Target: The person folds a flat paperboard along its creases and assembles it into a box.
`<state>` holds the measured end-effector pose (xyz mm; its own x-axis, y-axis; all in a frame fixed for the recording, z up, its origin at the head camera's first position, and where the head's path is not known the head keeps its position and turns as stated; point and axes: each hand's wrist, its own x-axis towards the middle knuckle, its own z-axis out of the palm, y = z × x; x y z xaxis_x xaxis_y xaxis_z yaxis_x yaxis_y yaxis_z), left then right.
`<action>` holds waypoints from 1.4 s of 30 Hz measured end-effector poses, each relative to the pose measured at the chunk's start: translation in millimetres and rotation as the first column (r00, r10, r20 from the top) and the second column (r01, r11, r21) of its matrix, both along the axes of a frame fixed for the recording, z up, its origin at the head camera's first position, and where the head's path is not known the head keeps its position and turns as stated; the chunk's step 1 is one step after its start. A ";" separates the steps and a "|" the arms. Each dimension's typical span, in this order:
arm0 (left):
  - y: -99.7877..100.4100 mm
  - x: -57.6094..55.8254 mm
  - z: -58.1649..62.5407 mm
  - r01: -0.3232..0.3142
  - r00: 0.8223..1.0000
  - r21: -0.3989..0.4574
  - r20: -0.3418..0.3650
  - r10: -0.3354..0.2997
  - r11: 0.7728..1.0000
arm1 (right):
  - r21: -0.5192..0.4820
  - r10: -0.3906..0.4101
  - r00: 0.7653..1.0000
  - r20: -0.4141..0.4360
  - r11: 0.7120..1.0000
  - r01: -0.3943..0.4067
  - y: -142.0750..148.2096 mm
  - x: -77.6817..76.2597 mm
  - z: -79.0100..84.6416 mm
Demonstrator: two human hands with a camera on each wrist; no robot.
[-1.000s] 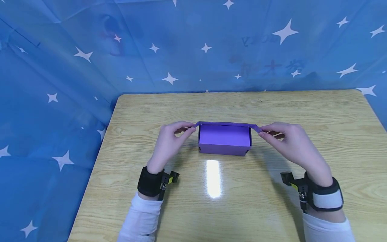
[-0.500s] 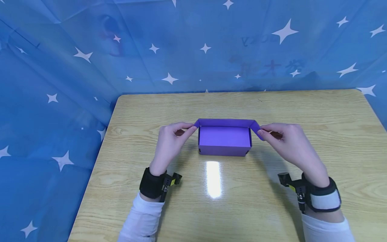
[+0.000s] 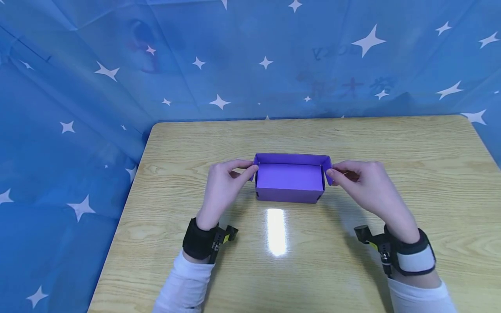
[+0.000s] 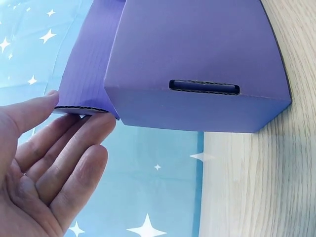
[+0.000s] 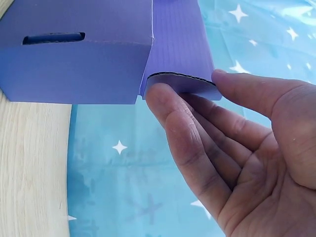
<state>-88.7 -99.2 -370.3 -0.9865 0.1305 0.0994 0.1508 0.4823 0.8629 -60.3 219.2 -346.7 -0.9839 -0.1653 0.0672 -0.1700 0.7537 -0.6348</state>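
Observation:
A purple corrugated cardboard box stands on the table, its lid raised along the back edge. Small side flaps at both ends of the lid are bent forward. The left hand holds the left side flap between thumb and fingers. At the other end, the right hand holds the right side flap the same way. Both wrist views show a narrow slot in the box near its edge. The fingertips behind the flaps are partly hidden in the head view.
The wood-grain table spreads around the box, with a bright light reflection in front of it. A blue cloth with white stars hangs behind and at the left. Both wrists wear black straps with small cameras.
The lid's side flaps have swung inward from splayed out to pointing forward. Both hands have moved closer to the box sides, and more of the lid's inner face shows.

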 end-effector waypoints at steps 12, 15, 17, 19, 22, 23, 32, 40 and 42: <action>3.9 3.0 1.4 -0.020 1.000 0.014 0.021 0.020 1.000 | -0.040 -0.008 1.000 -0.009 0.999 0.008 -4.9 1.8 -0.5; 5.0 3.1 1.5 -0.027 1.000 0.013 0.014 0.027 1.000 | -0.044 -0.009 1.000 0.001 0.999 0.009 -5.3 1.9 -1.0; 5.6 3.5 1.7 -0.029 1.000 0.009 0.007 0.029 1.000 | -0.046 -0.009 1.000 0.004 0.999 0.009 -5.7 2.0 -1.1; 6.1 3.9 1.9 -0.032 0.999 0.007 0.002 0.032 0.999 | -0.046 -0.009 1.000 0.004 0.999 0.009 -6.1 1.9 -1.2; 6.5 4.3 2.3 -0.032 0.999 0.007 0.000 0.032 0.999 | -0.044 -0.011 1.000 -0.001 0.999 0.011 -6.8 1.6 -0.8; 6.6 4.4 2.3 -0.031 1.000 0.007 0.000 0.031 0.999 | -0.043 -0.012 1.000 -0.007 0.999 0.011 -7.1 1.6 -0.5; 6.5 3.9 0.9 -0.021 1.000 0.013 0.002 0.021 1.000 | -0.037 -0.011 0.999 -0.039 0.999 0.009 -8.9 1.8 0.3; 5.7 3.4 0.0 -0.009 1.000 0.020 0.019 0.009 1.000 | -0.042 -0.007 1.000 -0.021 0.999 0.006 -8.2 0.6 -2.4; 5.4 3.4 0.1 -0.006 1.000 0.022 0.024 0.006 1.000 | -0.040 -0.007 1.000 -0.023 0.999 0.006 -8.4 0.8 -2.1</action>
<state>-85.3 -93.8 -370.1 -0.9894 0.1225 0.0786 0.1270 0.4637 0.8768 -59.5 210.8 -348.8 -0.9830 -0.1559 0.0964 -0.1804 0.7289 -0.6604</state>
